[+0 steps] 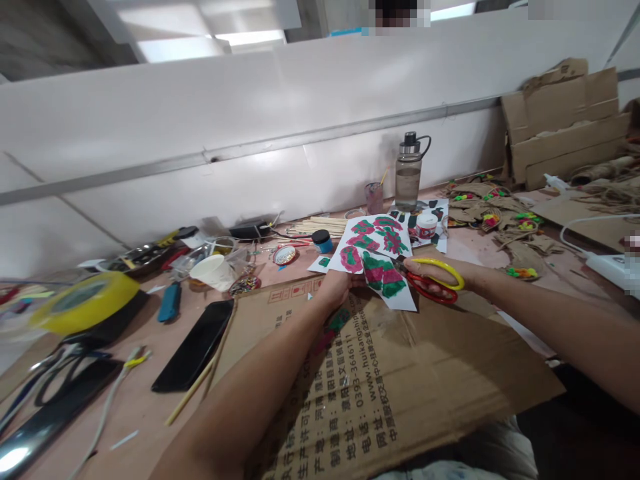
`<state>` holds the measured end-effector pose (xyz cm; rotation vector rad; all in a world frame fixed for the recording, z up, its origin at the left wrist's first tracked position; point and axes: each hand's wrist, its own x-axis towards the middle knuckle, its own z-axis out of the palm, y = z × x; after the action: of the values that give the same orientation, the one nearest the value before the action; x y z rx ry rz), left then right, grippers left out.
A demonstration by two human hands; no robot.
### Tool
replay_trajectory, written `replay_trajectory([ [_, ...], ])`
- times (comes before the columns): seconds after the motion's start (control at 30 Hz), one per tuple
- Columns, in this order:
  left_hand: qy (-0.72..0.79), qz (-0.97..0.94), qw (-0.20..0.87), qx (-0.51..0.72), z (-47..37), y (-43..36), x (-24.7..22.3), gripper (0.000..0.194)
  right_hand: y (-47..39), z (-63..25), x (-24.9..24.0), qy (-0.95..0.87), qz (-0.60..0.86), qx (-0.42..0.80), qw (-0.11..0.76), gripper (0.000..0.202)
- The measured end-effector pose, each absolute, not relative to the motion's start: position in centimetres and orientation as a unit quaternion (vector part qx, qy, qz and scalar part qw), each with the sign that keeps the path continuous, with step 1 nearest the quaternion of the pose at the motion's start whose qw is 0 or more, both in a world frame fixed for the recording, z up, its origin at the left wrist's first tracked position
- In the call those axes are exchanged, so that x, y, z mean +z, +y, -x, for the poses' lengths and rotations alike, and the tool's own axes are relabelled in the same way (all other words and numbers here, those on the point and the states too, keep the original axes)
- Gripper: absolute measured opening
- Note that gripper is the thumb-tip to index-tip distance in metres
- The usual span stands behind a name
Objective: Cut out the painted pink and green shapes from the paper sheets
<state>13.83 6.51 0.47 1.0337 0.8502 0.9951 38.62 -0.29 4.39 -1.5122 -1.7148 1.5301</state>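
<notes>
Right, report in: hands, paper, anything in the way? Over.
Left hand holding white paper painted pink and green. Right hand gripping yellow-and-red-handled scissors, blades at the paper. Brown printed cardboard beneath, no obstruction visible.

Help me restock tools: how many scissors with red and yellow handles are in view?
1: the scissors in the right hand, blades at the painted paper. Others could be hidden.

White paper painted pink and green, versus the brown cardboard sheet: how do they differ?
The white painted paper is small; the brown cardboard sheet is far larger. The paper is held in the left hand; the cardboard spreads below the left forearm. The paper carries pink and green patches; the cardboard bears dark printed characters. Both are sheet material.
</notes>
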Motion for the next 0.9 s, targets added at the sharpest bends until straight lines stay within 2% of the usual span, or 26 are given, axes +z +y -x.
replay_trajectory([
  [0.57, 0.386, -0.467, 0.663, 0.439, -13.98, 5.98, 1.3, 0.064, 0.22, -38.98, 4.22, -0.632, 0.512, 0.543, 0.209, 0.07],
  [0.73, 0.384, -0.466, 0.663, 0.443, -14.04, 5.88, 1.41, 0.066, 0.3, -38.94, 4.63, -0.618, 0.521, 0.558, 0.186, 0.069],
  [0.9, 0.389, -0.453, 0.67, 0.441, -14.02, 6.18, 0.98, 0.068, 0.1, -38.88, 4.84, -0.631, 0.517, 0.539, 0.211, 0.067],
])
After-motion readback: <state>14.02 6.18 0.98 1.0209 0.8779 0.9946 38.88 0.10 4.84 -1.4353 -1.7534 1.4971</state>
